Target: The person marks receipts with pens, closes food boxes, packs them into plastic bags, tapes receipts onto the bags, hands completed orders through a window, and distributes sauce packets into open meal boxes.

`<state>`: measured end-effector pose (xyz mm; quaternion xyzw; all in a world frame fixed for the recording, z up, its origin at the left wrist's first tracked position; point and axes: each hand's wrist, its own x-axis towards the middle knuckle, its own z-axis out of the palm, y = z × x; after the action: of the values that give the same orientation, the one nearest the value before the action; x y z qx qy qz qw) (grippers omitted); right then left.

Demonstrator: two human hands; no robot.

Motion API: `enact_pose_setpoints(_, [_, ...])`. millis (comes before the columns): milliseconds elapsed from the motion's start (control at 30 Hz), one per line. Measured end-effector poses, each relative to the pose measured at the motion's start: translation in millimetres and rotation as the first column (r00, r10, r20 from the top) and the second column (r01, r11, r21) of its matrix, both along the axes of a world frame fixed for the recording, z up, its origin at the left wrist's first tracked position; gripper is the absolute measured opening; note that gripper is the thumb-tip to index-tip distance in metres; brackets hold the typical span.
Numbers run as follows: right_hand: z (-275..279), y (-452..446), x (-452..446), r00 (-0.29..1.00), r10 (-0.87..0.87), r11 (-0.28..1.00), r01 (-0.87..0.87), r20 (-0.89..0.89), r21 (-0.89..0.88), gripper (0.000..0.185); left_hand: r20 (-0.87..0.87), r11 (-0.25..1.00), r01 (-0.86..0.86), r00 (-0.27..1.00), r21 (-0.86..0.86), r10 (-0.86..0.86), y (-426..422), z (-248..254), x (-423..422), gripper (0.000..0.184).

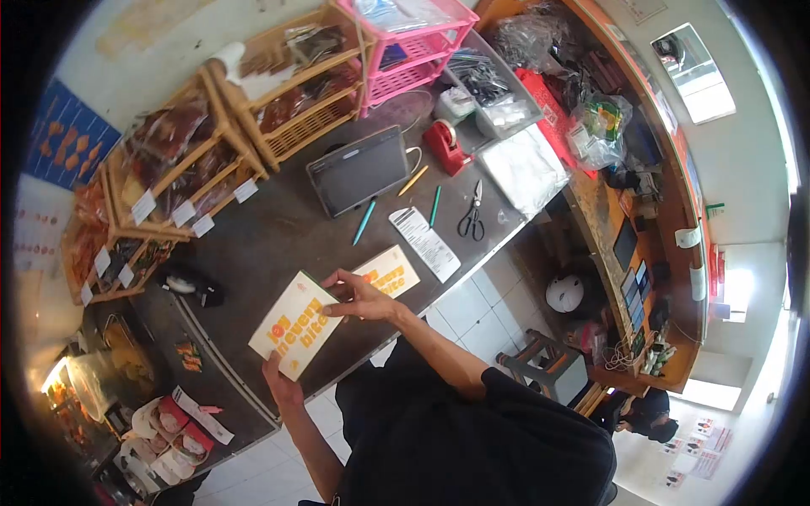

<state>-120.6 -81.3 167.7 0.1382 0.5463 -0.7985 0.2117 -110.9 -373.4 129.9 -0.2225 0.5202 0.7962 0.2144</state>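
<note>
white, with yellow and orange print: in the head view, a printed pack (291, 325) is held at the near side of the dark tabletop (253, 228). the left hand (284, 384) grips its lower edge. the right hand (364, 301) has bent fingers at its upper right edge; whether they pinch it cannot be determined.

a 2nd pack (398, 268) of like print lies on the tabletop, its view partly obstructed by the right hand. just beyond it lie 1 printed slip (424, 243), a green pen (435, 207) and black-handled scissors (474, 221). a blue pen (364, 222) and 1 yellow pen (413, 180) lie near a dark-screened tablet (359, 171), which stands tilted with a white cable behind. a red tape dispenser (447, 148) stands beside clear plastic bags (525, 173). wooden racks (308, 114) of packaged goods and a pink shelf unit (407, 82) occupy the far side.
</note>
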Motion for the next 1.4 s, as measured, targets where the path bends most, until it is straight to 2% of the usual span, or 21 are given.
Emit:
enact_pose_setpoints(133, [23.6,102.8,-2.5,0.983,0.061,0.998,-0.057,-0.173,0.028,0.058,-0.065,0.988,-0.038,0.997,0.152,0.049,105.0,32.7,-3.5,0.053])
enact_pose_setpoints(167, [12.9,147.2,-3.6,0.961,0.146,0.989,-0.149,-0.234,0.006,0.065,-0.053,0.980,-0.088,0.994,0.178,0.099,134.3,38.3,-2.5,0.053])
enact_pose_setpoints(200, [1.3,193.9,-4.2,0.940,0.073,0.997,-0.067,-0.335,0.028,0.067,-0.044,0.970,-0.135,0.988,0.203,0.147,158.6,42.3,-2.3,0.054])
enact_pose_setpoints(233, [-10.8,252.9,-7.6,0.892,0.014,0.893,0.193,-0.453,0.407,0.060,-0.063,0.961,-0.152,0.983,0.230,0.170,175.8,43.1,-3.3,0.055])
enact_pose_setpoints(267, [-11.8,301.7,-10.2,0.885,-0.173,0.663,0.429,-0.432,0.614,0.050,-0.077,0.953,-0.168,0.978,0.253,0.193,191.3,43.4,-2.7,0.055])
enact_pose_setpoints(300, [1.8,341.5,-19.9,0.851,-0.474,0.408,0.440,-0.226,0.800,0.048,-0.086,0.944,-0.186,0.973,0.272,0.216,203.9,45.7,0.3,0.056])
enact_pose_setpoints(333, [-61.7,397.2,-20.0,0.829,-0.409,0.095,0.454,-0.381,0.886,0.053,-0.055,0.944,-0.216,0.970,0.249,0.236,217.1,55.0,3.2,0.056])
enact_pose_setpoints(400, [-116.8,460.0,-40.5,0.899,-0.383,0.275,0.329,-0.212,0.903,0.057,0.000,0.934,-0.285,0.956,0.216,0.292,248.5,74.6,4.0,0.056])
enact_pose_setpoints(500, [-124.5,472.9,-69.7,0.981,-0.177,0.425,0.002,0.081,0.905,0.055,-0.009,0.928,-0.322,0.944,0.187,0.330,259.1,67.7,15.3,0.057])
enact_pose_setpoints(600, [-138.7,475.6,-79.1,0.958,-0.258,0.639,0.071,0.127,0.766,0.047,-0.042,0.939,-0.329,0.942,0.098,0.334,273.6,79.8,26.4,0.058])
enact_pose_setpoints(667, [-135.1,469.1,-74.0,0.916,-0.395,0.659,0.228,0.072,0.716,0.043,-0.043,0.939,-0.321,0.944,0.119,0.328,275.7,80.6,33.7,0.059])
enact_pose_setpoints(800, [-71.6,444.5,-27.4,0.829,-0.537,0.477,0.452,-0.158,0.753,0.036,-0.050,0.934,-0.352,0.933,0.067,0.355,278.9,76.6,42.4,0.060])
enact_pose_setpoints(833, [-57.1,433.5,-11.7,0.814,-0.568,0.505,0.461,-0.121,0.730,0.035,-0.036,0.934,-0.353,0.934,0.060,0.355,279.9,75.8,44.0,0.059])
enact_pose_setpoints(967, [-137.3,417.2,24.2,0.763,-0.640,0.472,0.489,-0.096,0.734,0.034,-0.005,0.939,-0.337,0.941,0.067,0.338,274.4,63.3,50.1,0.058])
enact_pose_setpoints(1067, [-156.5,412.3,20.2,0.736,-0.673,0.460,0.493,-0.072,0.738,0.032,0.019,0.935,-0.345,0.938,0.080,0.345,272.0,65.0,51.8,0.057])
enact_pose_setpoints(1167, [-220.7,436.6,30.3,0.870,-0.374,0.096,0.381,-0.322,0.920,0.025,-0.001,0.928,-0.349,0.936,0.127,0.352,280.7,68.8,46.5,0.056])
enact_pose_setpoints(1233, [-212.4,451.6,40.2,0.914,-0.361,0.049,0.219,-0.187,0.974,0.036,-0.026,0.917,-0.343,0.934,0.204,0.355,288.1,80.0,36.3,0.056])
enact_pose_setpoints(1267, [-210.4,452.6,45.8,0.895,-0.345,0.258,0.380,-0.283,0.888,0.040,-0.042,0.902,-0.346,0.929,0.257,0.368,294.0,87.0,29.0,0.056])
enact_pose_setpoints(1300, [-179.4,439.8,45.9,0.922,-0.247,0.311,0.366,-0.297,0.877,0.042,-0.050,0.895,-0.378,0.915,0.238,0.400,292.6,87.2,20.4,0.056])
enact_pose_setpoints(1333, [-132.4,413.3,43.4,0.909,-0.325,0.604,0.412,-0.261,0.682,0.038,-0.050,0.890,-0.396,0.908,0.226,0.416,290.3,85.2,10.7,0.056])
enact_pose_setpoints(1400, [-27.8,347.8,39.6,0.916,-0.289,0.792,0.391,-0.277,0.469,0.021,0.028,0.860,-0.439,0.894,0.259,0.448,302.8,108.9,-9.7,0.052])
